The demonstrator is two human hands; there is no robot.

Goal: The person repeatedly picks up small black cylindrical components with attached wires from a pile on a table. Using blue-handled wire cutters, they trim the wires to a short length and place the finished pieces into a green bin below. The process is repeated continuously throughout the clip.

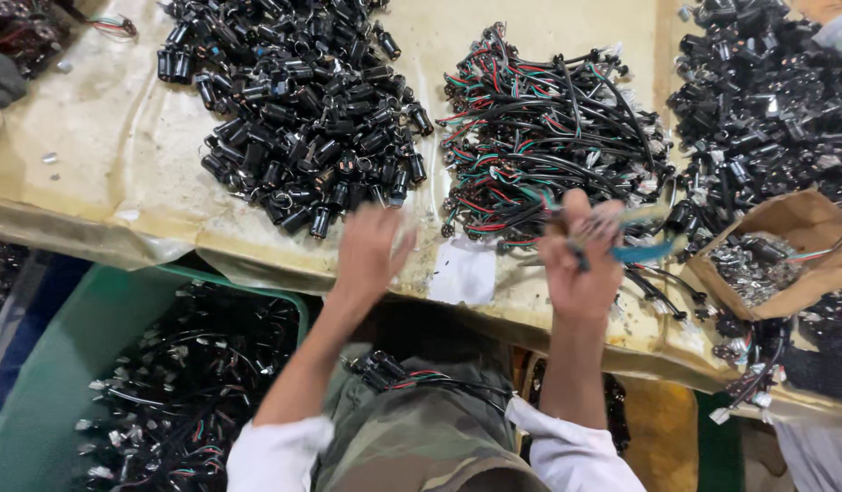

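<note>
Right hand (580,264) is clenched on a blue-handled tool (641,250) by the wire bundles (544,128); left hand (371,251) is blurred, looks released over the black connectors (302,109). Tool could easily snag loose wires off the bench (102,146).

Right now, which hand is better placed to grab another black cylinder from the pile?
Left. The left hand hovers empty at the edge of the black cylinder pile; the right hand already grips wires and a blue tool.

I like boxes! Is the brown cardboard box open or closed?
Open. The box has its flap folded back, and small metal parts show inside it.
</note>
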